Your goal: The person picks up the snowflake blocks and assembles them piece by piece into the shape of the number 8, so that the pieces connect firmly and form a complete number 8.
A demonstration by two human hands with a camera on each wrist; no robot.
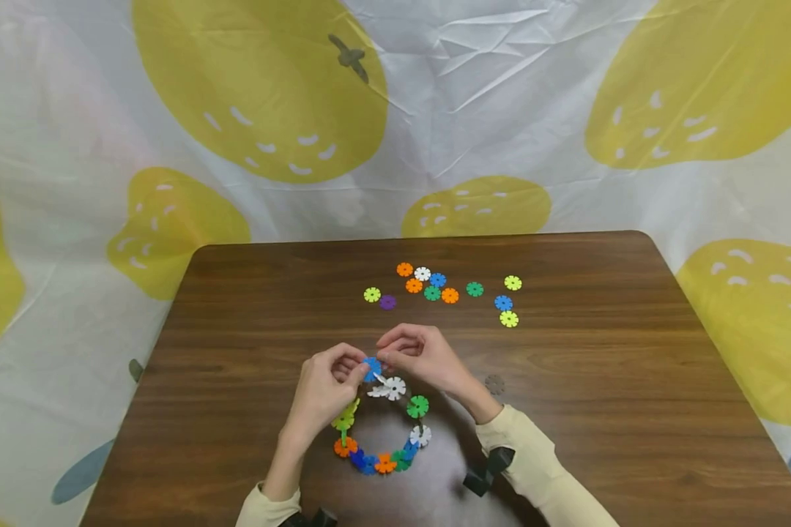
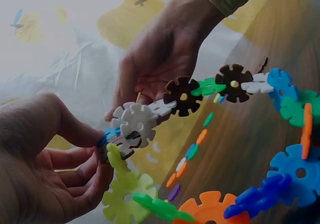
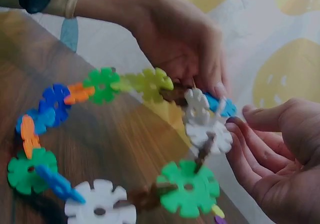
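Observation:
A ring of linked plastic snowflake discs (image 1: 385,462) in several colours is held at its far side. My left hand (image 1: 323,384) pinches a blue snowflake disc (image 1: 372,369) between thumb and fingers. That disc stands at the ring's top, beside the white discs (image 3: 209,136) and a brown one. My right hand (image 1: 428,359) is at the blue disc's right edge; its thumb and fingertips (image 3: 234,126) are slightly apart, with nothing seen gripped between them. Green (image 3: 187,188) and white (image 3: 100,204) discs continue down the right side, yellow-green ones (image 2: 131,196) down the left.
Loose snowflake discs lie towards the table's back, among them orange (image 1: 450,296), purple (image 1: 387,302), green (image 1: 474,289) and yellow-green (image 1: 509,319). One brown disc (image 1: 494,384) lies beside the right forearm. Behind the wooden table (image 1: 250,293) hangs a patterned cloth (image 1: 435,132).

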